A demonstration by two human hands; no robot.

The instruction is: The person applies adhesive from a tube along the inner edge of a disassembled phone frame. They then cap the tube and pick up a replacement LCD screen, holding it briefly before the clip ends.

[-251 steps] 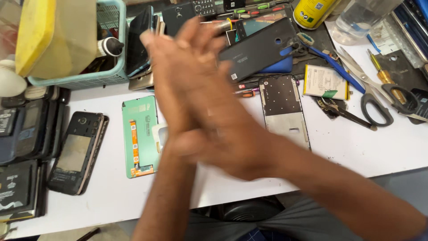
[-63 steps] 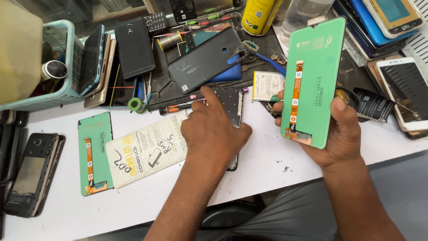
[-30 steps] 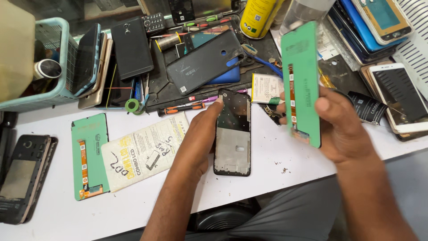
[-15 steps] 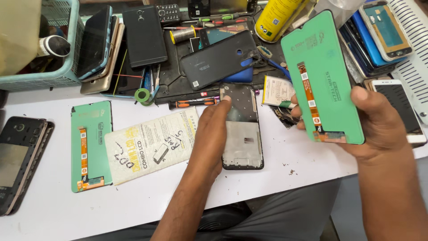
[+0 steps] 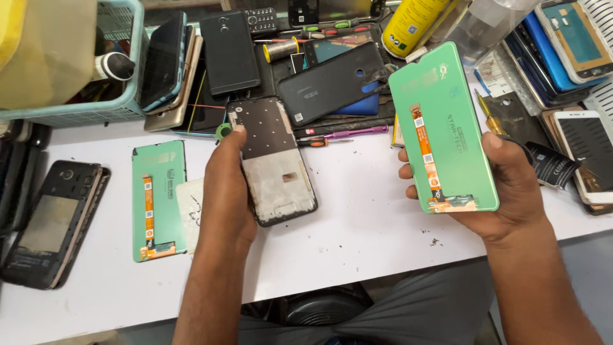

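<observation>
Hands (image 5: 227, 191) (image 5: 504, 191): phone frame (image 5: 274, 160), green display (image 5: 447, 128).

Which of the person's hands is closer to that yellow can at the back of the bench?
Right. The right hand, holding a green screen panel, sits below the yellow can. The left hand, on a black phone frame, is farther left.

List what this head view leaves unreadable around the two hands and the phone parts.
- Front face of the green display panel: turned away; only its back shows in the right hand.
- Paper on the table: mostly hidden under the left hand.
- Phone frame: its left edge is covered by the left hand.
- Stacked phones at right: cut off by the picture edge.
</observation>
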